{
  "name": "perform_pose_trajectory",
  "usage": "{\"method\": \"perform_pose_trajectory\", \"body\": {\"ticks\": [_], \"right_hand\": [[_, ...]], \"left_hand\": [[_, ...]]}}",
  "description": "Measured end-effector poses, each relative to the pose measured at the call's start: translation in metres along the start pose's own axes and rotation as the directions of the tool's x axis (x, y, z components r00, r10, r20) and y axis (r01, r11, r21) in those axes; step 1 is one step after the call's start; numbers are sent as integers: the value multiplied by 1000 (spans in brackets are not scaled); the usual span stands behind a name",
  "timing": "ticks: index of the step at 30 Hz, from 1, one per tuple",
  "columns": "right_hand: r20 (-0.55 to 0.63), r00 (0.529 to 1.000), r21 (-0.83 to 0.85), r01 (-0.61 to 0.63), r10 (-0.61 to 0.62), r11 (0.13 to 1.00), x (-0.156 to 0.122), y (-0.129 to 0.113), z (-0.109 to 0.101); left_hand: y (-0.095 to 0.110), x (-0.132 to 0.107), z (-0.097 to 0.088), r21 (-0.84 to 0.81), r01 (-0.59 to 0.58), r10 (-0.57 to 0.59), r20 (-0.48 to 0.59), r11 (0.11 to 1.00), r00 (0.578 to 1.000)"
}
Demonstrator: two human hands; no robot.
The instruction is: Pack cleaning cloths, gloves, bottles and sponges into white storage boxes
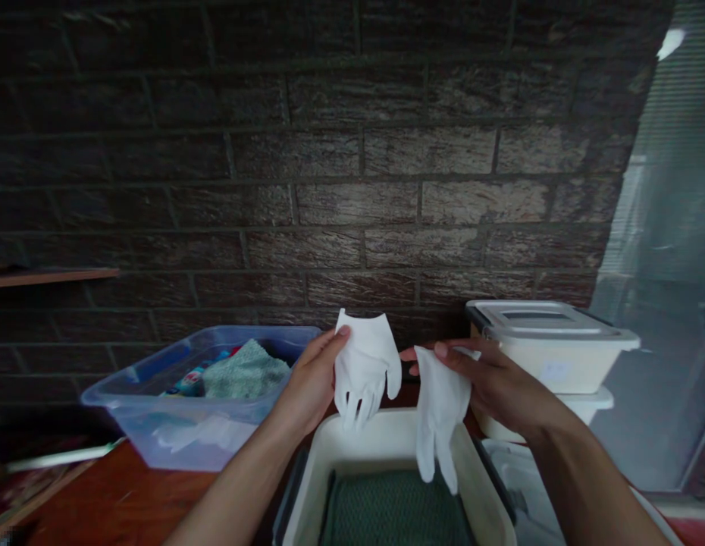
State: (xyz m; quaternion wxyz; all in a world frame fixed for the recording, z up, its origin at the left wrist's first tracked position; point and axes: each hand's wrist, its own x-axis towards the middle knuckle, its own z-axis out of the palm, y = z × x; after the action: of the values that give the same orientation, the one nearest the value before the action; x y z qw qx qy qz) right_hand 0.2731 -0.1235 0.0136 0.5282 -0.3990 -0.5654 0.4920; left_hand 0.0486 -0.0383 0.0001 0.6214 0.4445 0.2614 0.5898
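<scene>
My left hand (312, 379) pinches one white cotton glove (367, 364) by its cuff, and the glove's fingers dangle downward. My right hand (489, 379) grips a second white glove (437, 413), which hangs limp from my fingers. Both gloves are held side by side, a little apart, above a white plastic bin (352, 447) that has a dark green cloth (392, 508) lying inside.
A clear blue tub (159, 409) with a teal towel (244, 371) and other items stands at the left on a reddish-brown table (114, 500). Two stacked white lidded boxes (557, 349) stand at the right. A dark brick wall (330, 189) rises close behind. A window is at the far right.
</scene>
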Motion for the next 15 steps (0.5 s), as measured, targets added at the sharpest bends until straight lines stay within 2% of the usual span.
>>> {"method": "perform_pose_trajectory", "body": {"ticks": [2,4,7,11,13,15], "right_hand": [[-50,995,-160,75,-84,984,-2,-1,1],[-45,983,-326,154,-178,933,-1,-1,0],[-77,970,-425,177,-230,888,3,2,-4],[-177,952,-450,149,-252,881,7,6,-8],[-132,970,-377,139,-202,916,5,3,-8],[-38,990,-292,115,-132,949,0,-3,-6]], "left_hand": [[-1,0,1,8,3,-3,20,1000,1000],[-2,0,0,22,-6,5,44,1000,999],[-5,0,-1,46,-8,5,67,999,998],[-9,1,-3,58,-8,3,84,998,996],[-10,2,-4,58,-16,10,99,998,995],[-11,4,-5,68,-23,16,109,997,994]]}}
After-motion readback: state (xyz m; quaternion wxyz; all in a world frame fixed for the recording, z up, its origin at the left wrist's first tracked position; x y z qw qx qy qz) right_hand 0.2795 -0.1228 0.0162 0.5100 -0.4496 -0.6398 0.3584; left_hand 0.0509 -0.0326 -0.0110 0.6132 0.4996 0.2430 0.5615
